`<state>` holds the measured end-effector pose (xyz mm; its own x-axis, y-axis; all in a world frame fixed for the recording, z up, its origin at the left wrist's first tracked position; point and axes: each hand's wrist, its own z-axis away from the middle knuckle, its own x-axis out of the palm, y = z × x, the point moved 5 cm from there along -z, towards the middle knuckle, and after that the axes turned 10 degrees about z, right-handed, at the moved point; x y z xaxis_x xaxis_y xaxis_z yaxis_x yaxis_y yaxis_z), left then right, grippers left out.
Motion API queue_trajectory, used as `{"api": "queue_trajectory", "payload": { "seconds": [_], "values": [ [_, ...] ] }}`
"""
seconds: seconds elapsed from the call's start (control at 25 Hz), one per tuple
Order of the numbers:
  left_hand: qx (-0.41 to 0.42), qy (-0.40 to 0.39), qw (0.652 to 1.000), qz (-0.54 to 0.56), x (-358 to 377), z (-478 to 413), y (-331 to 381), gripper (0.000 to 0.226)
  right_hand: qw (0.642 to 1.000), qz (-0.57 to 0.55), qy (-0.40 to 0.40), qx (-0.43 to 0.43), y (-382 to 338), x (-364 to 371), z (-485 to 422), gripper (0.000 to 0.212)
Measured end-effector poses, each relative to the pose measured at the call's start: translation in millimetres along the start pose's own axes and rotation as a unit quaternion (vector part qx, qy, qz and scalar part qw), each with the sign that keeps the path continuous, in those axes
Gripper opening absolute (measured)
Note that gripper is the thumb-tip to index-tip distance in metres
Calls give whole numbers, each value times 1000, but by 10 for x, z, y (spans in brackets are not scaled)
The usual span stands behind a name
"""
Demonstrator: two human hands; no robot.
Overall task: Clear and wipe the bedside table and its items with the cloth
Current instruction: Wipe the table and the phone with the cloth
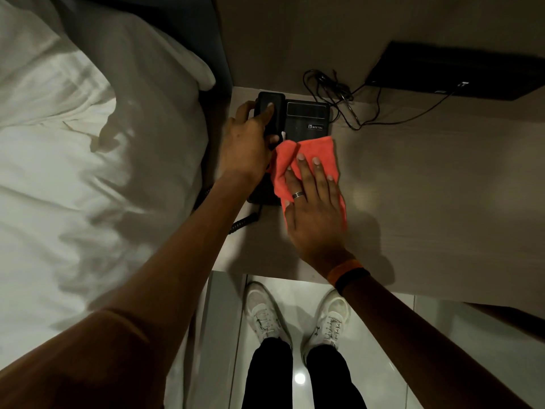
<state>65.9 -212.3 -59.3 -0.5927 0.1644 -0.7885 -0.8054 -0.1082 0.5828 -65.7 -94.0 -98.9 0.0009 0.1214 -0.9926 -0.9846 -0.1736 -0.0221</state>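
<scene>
A black desk telephone [306, 118] sits at the back left of the pale wooden bedside table [427, 178]. My left hand [244, 143] grips its black handset [272, 113], which lies in the cradle on the phone's left side. My right hand [314, 202] lies flat, fingers spread, on a folded red-orange cloth [320, 150] and presses it onto the phone's front half, hiding the keypad. The coiled cord [243, 222] hangs off the table's front left.
A bed with white sheets and a pillow [88, 128] fills the left. Loose black cables [339, 93] lie behind the phone and run to a dark box [454, 69] at the back right. My white shoes [265, 314] stand on glossy floor tiles below.
</scene>
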Motion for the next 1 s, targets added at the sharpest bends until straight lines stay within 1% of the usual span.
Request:
{"api": "queue_trajectory", "payload": {
  "seconds": [0.12,0.28,0.44,0.68,0.8,0.92,1.0],
  "values": [
    [4,3,1000,-11,51,75,25,56,1000,-2,21,-2,-7,13,85,60],
    [7,14,1000,-16,61,111,4,54,997,4,72,-32,-11,135,374,47],
    [14,13,999,-48,53,102,-24,52,997,16,35,-68,51,239,572,47],
    [11,12,997,-78,72,152,-100,51,997,-2,5,-82,112,346,816,49],
    [19,12,996,-90,74,216,-100,50,997,0,8,-75,202,359,920,47],
    [24,5,994,-104,72,336,-103,51,997,-4,27,-76,309,280,1005,41],
    [37,6,993,-111,77,457,-115,49,996,-29,44,-71,416,189,1075,35]
  ]
}}
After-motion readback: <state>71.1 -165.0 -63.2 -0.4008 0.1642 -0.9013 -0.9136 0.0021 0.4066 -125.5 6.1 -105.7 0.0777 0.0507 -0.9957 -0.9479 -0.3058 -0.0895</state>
